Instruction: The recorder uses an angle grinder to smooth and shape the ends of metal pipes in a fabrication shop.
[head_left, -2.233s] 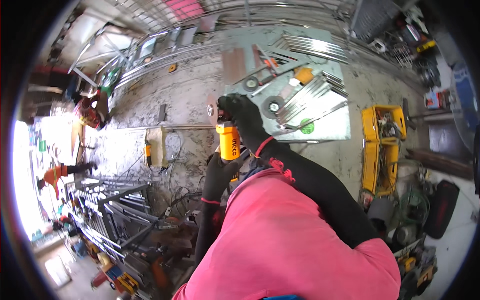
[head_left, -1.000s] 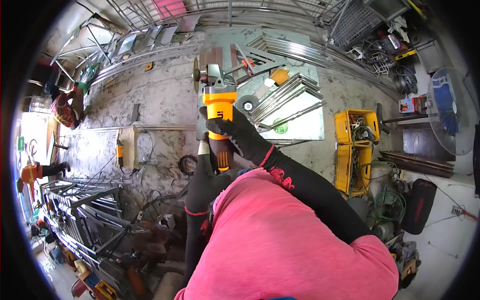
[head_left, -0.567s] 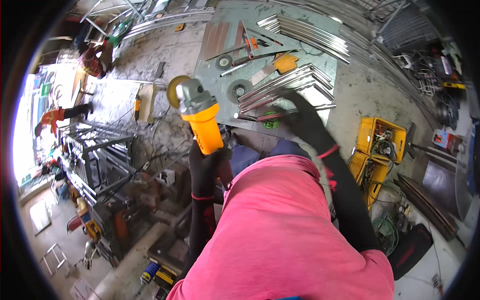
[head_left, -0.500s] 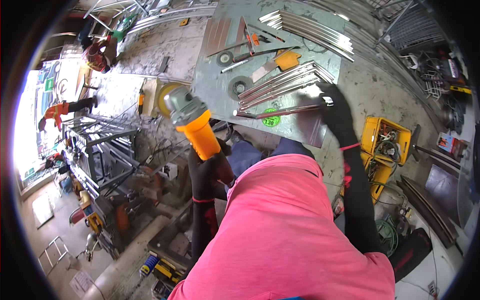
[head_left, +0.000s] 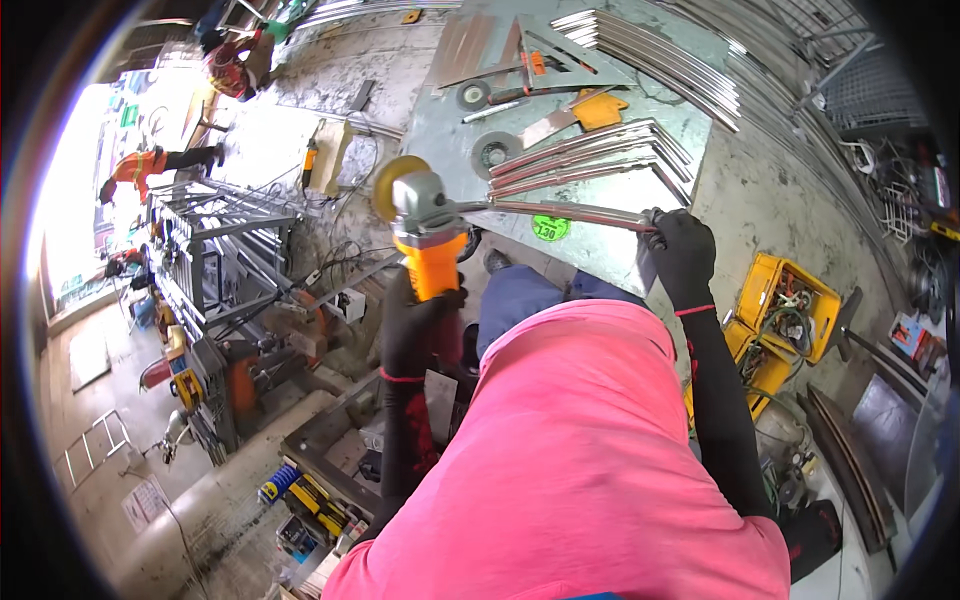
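Observation:
My left hand point(head_left: 425, 325), in a black glove, is wrapped round the orange body of an angle grinder point(head_left: 433, 268). The grinder stands nearly upright in view, with its grey head and a tan round disc point(head_left: 393, 188) at the top left. My right hand point(head_left: 684, 258), also black-gloved, is closed on the right end of a thin metal tube point(head_left: 575, 211) at the table's near edge. The tube's left end comes close to the grinder's head; whether they touch I cannot tell. Just beyond lie several bent metal tubes point(head_left: 600, 155) side by side.
On the grey-green table point(head_left: 455, 130) are a grinding disc point(head_left: 495, 152), a smaller wheel point(head_left: 473, 95), an orange-handled tool point(head_left: 600, 110) and more metal lengths point(head_left: 650, 62). Yellow toolboxes point(head_left: 760, 330) stand right. Metal frames point(head_left: 225, 250) stand left; two other people work far left.
My right hand has come nearer to me and now grips the tube's end. The grinder has moved slightly right and turned more upright, closer to the tube. The whole view has shifted a little.

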